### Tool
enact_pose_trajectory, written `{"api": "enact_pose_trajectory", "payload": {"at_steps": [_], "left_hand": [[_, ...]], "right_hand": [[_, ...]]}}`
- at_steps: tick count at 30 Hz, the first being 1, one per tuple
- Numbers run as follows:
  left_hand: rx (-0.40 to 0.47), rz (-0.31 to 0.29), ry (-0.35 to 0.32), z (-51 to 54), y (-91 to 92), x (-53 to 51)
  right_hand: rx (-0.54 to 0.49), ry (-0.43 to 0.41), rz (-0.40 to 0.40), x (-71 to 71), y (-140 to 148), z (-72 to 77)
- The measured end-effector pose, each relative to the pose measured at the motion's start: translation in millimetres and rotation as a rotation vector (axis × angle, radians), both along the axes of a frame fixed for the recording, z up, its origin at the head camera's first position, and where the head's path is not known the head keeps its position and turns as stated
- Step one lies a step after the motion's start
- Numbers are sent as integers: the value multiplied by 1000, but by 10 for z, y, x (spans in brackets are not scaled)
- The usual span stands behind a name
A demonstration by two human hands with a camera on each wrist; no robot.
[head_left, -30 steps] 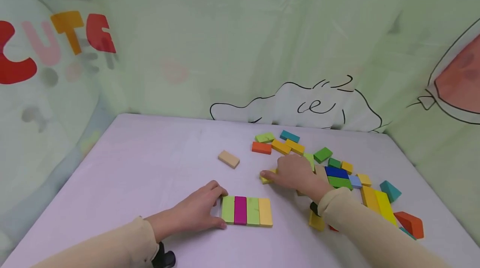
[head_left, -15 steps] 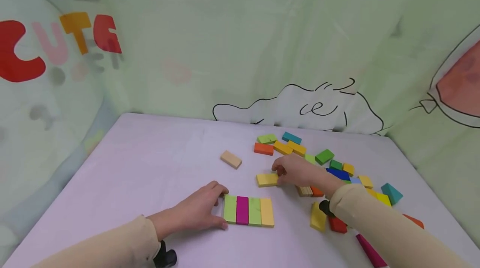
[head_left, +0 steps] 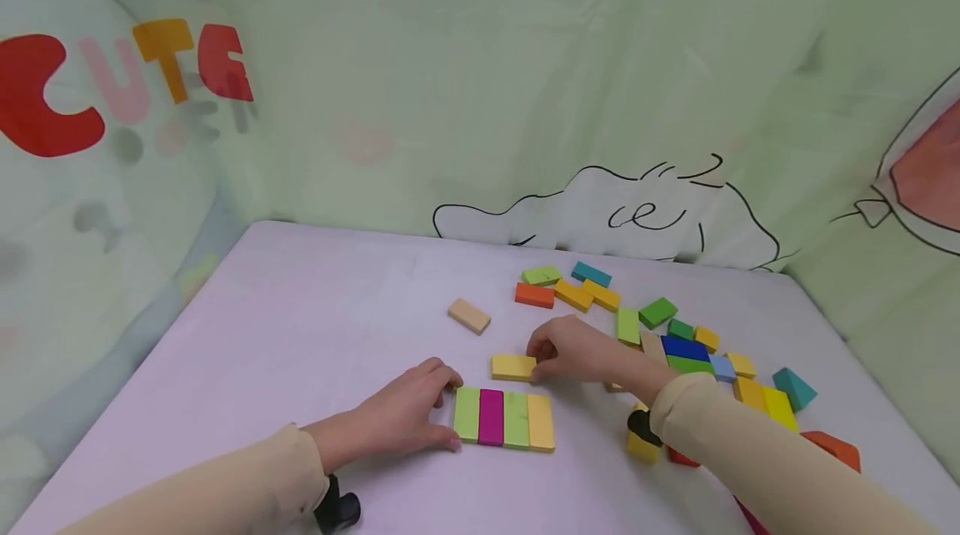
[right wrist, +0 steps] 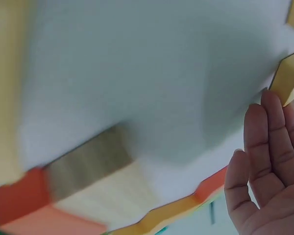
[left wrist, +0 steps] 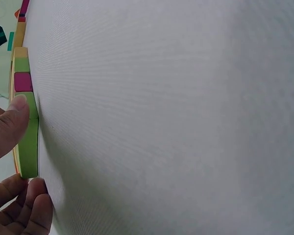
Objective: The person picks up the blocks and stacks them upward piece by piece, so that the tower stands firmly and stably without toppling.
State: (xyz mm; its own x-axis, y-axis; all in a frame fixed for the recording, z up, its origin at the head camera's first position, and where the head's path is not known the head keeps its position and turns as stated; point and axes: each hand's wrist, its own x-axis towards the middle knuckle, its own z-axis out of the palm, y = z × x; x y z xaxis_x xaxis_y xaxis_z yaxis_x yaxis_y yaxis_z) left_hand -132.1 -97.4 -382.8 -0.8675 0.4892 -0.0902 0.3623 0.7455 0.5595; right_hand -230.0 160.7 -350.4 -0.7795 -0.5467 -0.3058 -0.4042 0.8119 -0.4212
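Note:
A row of upright-edged flat blocks lies near the front of the table: a light green block [head_left: 467,415], a magenta block [head_left: 491,417], another light green block [head_left: 516,419] and a pale orange block [head_left: 541,422]. My left hand [head_left: 405,412] is at the row's left end. In the left wrist view its thumb [left wrist: 18,105] and index finger hold the end light green block [left wrist: 28,147] by its two short ends. Just behind the row, my right hand [head_left: 576,352] pinches the right end of a yellow block [head_left: 512,367], seen partly in the right wrist view.
A beige block [head_left: 469,316] lies alone behind the row. An orange-red block [head_left: 535,295] and several others are at the back. To the right, blue [head_left: 684,349], green and yellow blocks are scattered, some beneath the right forearm. A patterned curtain [head_left: 360,102] hangs behind the table.
The right hand has moved left and toward the person, bringing the yellow block closer behind the row. The left hand has stayed at the row's left end.

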Motion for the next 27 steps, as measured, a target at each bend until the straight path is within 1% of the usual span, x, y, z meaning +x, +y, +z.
{"api": "enact_pose_trajectory", "payload": {"at_steps": [4,9,11,17,22,23,27], "left_hand": [[8,3,-13,-7,9,-21],[28,4,-60,4,11,-58],[28,-1,-75,19,17,-76],[21,-8,-106,56,26,-122],[28,1,-128,79,13,-118],[27,1,-131,80,11,-117],[22,4,-151,77,4,-120]], "right_hand": [[-22,-18,43,44,-138,8],[-33,-22,98,68,-249,25],[-39,-26,106,71,-261,22],[-53,-47,94,85,-254,6],[-75,-63,109,101,-248,12],[-79,-60,123,104,-241,11],[-99,-75,135,106,-228,9]]}}
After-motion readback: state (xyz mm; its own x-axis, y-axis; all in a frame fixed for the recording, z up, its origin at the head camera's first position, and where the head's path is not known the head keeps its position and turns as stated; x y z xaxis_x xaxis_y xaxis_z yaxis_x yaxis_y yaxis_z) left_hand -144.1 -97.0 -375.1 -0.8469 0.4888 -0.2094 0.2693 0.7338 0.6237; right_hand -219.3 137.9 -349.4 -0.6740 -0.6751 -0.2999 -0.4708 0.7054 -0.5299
